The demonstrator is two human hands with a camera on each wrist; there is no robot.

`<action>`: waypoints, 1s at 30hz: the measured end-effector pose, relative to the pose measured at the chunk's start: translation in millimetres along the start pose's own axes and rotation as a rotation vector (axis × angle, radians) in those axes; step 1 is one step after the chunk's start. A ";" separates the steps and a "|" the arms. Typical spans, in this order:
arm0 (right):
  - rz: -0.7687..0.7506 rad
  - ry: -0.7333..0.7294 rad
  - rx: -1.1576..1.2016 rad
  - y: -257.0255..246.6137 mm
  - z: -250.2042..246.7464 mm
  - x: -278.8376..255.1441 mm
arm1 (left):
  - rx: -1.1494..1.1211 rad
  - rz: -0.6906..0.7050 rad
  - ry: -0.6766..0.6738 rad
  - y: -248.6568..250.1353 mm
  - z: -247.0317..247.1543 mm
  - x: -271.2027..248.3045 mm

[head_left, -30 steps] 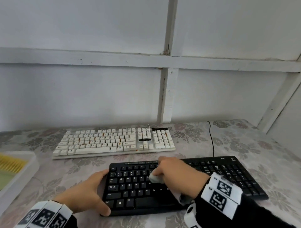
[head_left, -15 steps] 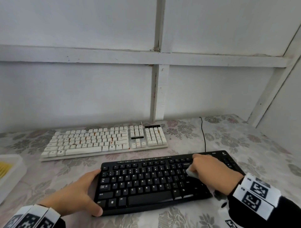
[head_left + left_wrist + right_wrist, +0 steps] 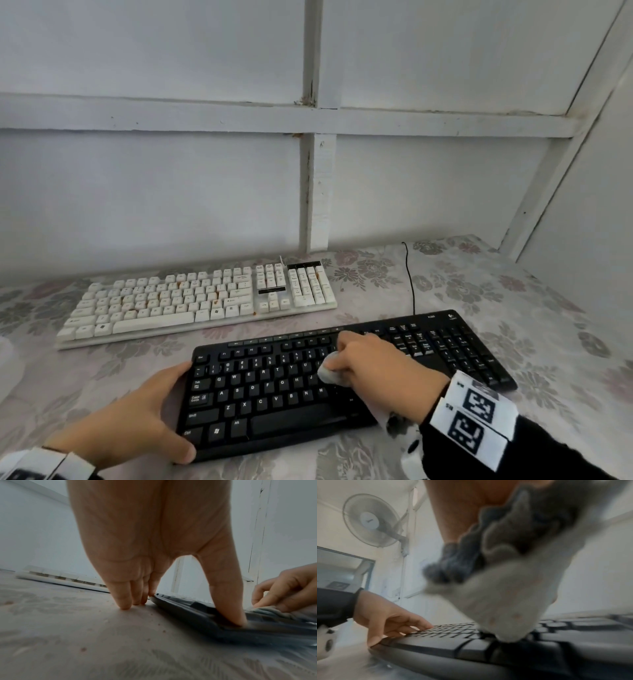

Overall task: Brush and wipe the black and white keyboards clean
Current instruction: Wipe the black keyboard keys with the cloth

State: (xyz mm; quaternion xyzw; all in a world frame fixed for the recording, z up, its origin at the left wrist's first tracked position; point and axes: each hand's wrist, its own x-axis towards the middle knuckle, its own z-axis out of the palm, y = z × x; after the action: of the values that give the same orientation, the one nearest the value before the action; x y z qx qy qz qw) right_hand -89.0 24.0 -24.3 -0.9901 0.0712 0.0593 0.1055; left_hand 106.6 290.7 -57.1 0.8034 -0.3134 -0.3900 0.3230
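Note:
The black keyboard (image 3: 274,394) lies near the table's front, and the white keyboard (image 3: 191,301), with orange stains on its keys, lies behind it. My right hand (image 3: 342,363) grips a bunched grey-white cloth (image 3: 327,373) and presses it on the middle letter keys. In the right wrist view the cloth (image 3: 505,595) touches the black keyboard (image 3: 436,646). My left hand (image 3: 161,411) braces the keyboard's left end, thumb on the front corner. In the left wrist view its fingers (image 3: 125,601) stand straight on the tablecloth beside the black keyboard (image 3: 257,632).
A floral tablecloth (image 3: 513,308) covers the table, with small crumbs (image 3: 84,649) on it near my left hand. A black cable (image 3: 409,274) runs from the black keyboard to the white wall behind. A wall fan (image 3: 368,520) hangs high on the left.
My right hand swept the cloth rightward along the black keyboard's keys, then came back to the middle. My left hand has stayed at the keyboard's left end.

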 end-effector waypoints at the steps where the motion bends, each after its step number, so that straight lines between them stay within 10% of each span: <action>1: 0.024 0.010 -0.001 8.6 -0.6 -5.2 | 0.006 -0.007 0.004 -1.7 0.2 0.4; 25: 0.603 0.061 -0.089 132.7 -38.9 -85.5 | 0.022 0.004 0.005 8.7 2.8 -3.3; 30: 0.479 0.138 -0.063 92.7 -41.9 -60.7 | 0.018 0.007 -0.011 7.0 1.9 -4.3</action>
State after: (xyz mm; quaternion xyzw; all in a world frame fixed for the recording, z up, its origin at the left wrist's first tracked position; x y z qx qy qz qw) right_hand -158.6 -67.1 5.9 -0.9494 0.3092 0.0169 0.0523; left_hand 101.1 289.3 -50.9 0.8029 -0.3217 -0.3904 0.3154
